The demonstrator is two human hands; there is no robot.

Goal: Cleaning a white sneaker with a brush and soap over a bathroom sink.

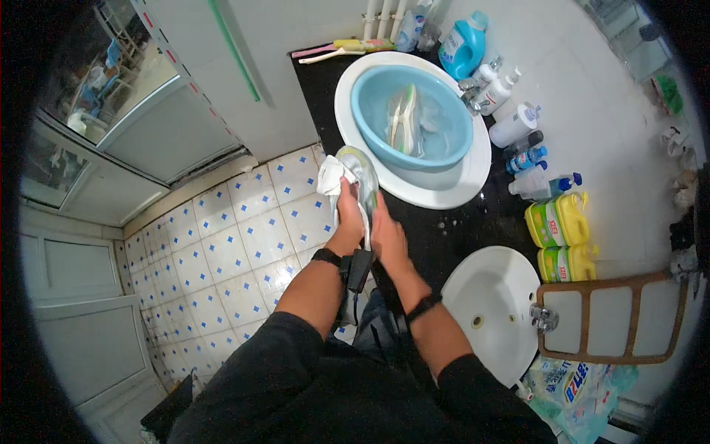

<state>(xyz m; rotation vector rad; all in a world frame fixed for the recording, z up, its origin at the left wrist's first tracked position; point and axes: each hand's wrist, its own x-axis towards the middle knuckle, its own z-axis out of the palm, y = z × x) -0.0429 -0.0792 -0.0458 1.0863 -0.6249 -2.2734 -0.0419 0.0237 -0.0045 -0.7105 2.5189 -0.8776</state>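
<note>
A light grey shoe (363, 166) is held up in front of me, just left of the oval sink. My left hand (349, 213) grips it by the opening, and a white cloth or paper (333, 175) is bunched at those fingers. Along the shoe's right side lies my right hand (388, 233), slightly blurred, its fingers against the edge near a green patch. What its fingertips hold, if anything beyond the shoe, is hidden. Another shoe (405, 122), pale with green tips, rests in water in a light blue basin (360, 136).
The basin stands in a white oval sink (432, 194) set in a black countertop (432, 227). Two long-handled brushes (333, 53) lie at the back. Bottles line the wall, including a blue detergent jug (463, 47) and yellow jugs (557, 222). A second sink (488, 311) is at right.
</note>
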